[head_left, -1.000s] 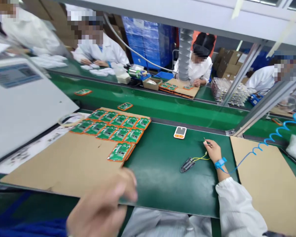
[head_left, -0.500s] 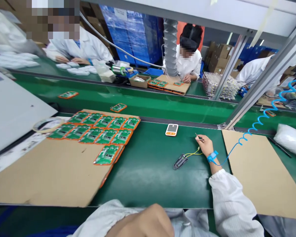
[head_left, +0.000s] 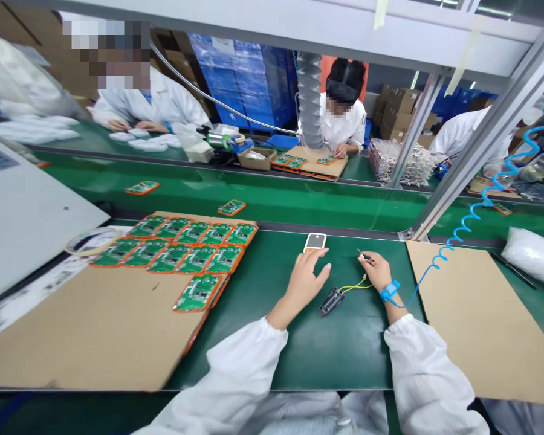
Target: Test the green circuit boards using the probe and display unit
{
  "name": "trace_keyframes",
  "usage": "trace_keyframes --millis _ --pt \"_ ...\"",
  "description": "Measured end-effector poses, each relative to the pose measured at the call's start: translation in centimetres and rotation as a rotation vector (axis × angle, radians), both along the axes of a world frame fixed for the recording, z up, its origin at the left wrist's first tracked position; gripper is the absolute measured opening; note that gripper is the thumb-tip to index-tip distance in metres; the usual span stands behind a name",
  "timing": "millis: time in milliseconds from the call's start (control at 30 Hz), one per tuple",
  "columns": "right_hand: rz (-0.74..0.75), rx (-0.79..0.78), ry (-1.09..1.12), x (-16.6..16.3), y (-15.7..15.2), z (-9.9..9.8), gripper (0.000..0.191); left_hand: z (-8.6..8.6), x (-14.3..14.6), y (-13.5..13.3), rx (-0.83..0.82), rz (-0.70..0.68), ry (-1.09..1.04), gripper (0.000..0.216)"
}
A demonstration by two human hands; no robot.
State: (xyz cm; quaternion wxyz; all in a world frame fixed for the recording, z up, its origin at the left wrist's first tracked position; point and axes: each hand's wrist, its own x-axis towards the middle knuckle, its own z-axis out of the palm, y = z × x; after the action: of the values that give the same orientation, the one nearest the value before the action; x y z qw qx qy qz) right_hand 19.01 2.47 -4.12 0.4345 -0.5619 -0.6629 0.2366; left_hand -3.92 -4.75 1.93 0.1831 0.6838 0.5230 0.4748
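Note:
My left hand (head_left: 303, 279) reaches over the green bench with its fingers spread. Its fingertips are at the near edge of a small white device (head_left: 316, 241) with a grey screen and an orange lower part, which they partly cover. Whether they touch it I cannot tell. My right hand (head_left: 375, 270), wearing a blue wrist strap (head_left: 390, 291), pinches a thin metal-tipped tool (head_left: 361, 254) whose exact kind is unclear. Beside that hand lies a dark grey oblong casing (head_left: 331, 302). Yellow wires (head_left: 354, 285) run from it to a small pale connector near my right hand.
Orange-edged green circuit boards (head_left: 194, 260) lie in rows on cardboard (head_left: 95, 326) at left. More boards (head_left: 231, 207) lie on the belt behind. A cardboard sheet (head_left: 476, 326) and a coiled blue cord (head_left: 476, 211) are at right. Co-workers sit across the belt.
My left hand has moved forward from the bench's near edge to the white device, fingers opening out. My right hand stays in place. The boards on the belt have shifted right.

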Motion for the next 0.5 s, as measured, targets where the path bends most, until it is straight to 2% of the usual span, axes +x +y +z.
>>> trace_keyframes --millis 67,133,233,300,400,500 --pt "0.001 -0.002 0.010 0.0 0.0 -0.1 0.036 -1.1 -0.5 3.2 -0.009 0.127 0.023 0.037" --pt "0.004 -0.002 0.010 0.0 0.0 -0.1 0.035 -1.0 -1.8 6.6 0.019 0.223 0.032 0.040" --pt "-0.002 0.001 0.005 -0.1 0.0 0.0 0.034 1.4 -5.5 12.7 0.035 0.383 0.073 0.047" --pt "-0.009 -0.004 0.012 -0.2 0.0 0.0 0.033 3.4 -9.0 16.8 -0.086 0.494 0.119 0.055" --pt "-0.010 0.001 0.037 -0.4 -0.1 0.0 0.032 5.1 -14.8 20.7 -0.307 0.532 0.084 0.058" --pt "-0.002 0.028 0.053 -0.8 -0.1 -0.2 0.028 5.2 -19.1 21.5 -0.280 0.440 0.008 0.051"
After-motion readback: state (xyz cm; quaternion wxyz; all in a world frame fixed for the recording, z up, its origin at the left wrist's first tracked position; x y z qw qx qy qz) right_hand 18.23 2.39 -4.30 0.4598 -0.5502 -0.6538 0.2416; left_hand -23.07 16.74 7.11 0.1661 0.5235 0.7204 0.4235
